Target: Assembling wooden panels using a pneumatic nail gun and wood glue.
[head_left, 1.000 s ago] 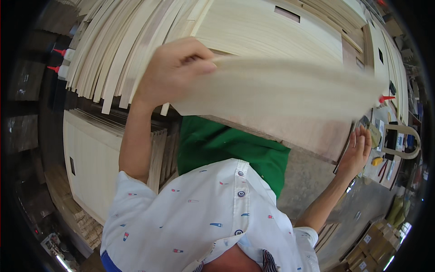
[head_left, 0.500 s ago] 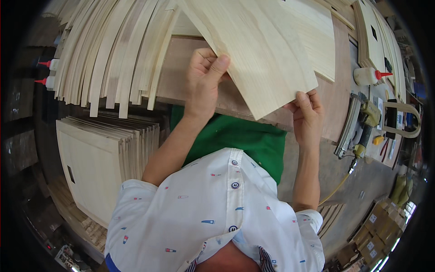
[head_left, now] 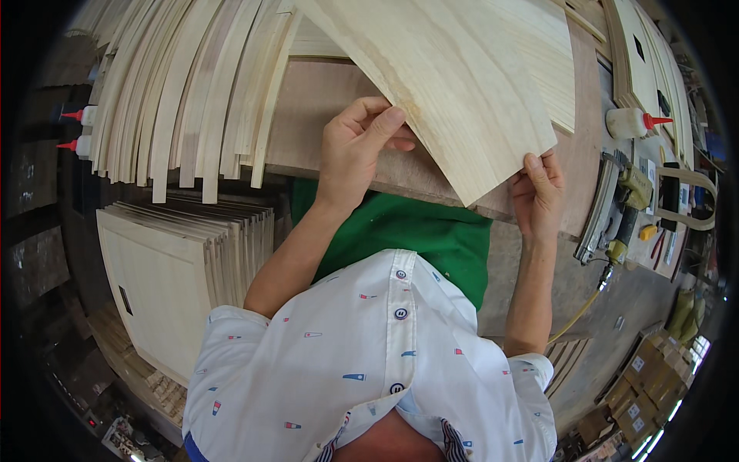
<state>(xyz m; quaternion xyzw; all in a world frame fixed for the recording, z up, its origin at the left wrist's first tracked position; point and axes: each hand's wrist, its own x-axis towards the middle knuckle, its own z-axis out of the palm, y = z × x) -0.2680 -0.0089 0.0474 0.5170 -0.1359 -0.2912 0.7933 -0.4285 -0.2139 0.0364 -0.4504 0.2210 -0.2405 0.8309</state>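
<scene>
A pale, thin wooden panel [head_left: 462,100] slants across the upper middle, raised above the workbench [head_left: 308,108] with a near corner toward me. At its left edge is my left hand [head_left: 358,142], thumb along the edge and fingertips partly beneath it. My right hand [head_left: 541,189] pinches the near right corner, thumb on top and fingers curled below. Behind the raised panel, another light wooden panel [head_left: 558,85] lies on the bench.
Many long wooden strips [head_left: 185,92] overhang the bench at left, above stacked framed panels [head_left: 158,277]. To the right are a glue bottle [head_left: 625,123], a nail gun [head_left: 633,189] with a yellow hose [head_left: 577,316], and more stacked panels [head_left: 627,54]. Cartons [head_left: 650,385] stand lower right.
The panel has shifted slightly to the right, and my right hand has moved with it. My left hand is a little lower and farther right along the panel's edge.
</scene>
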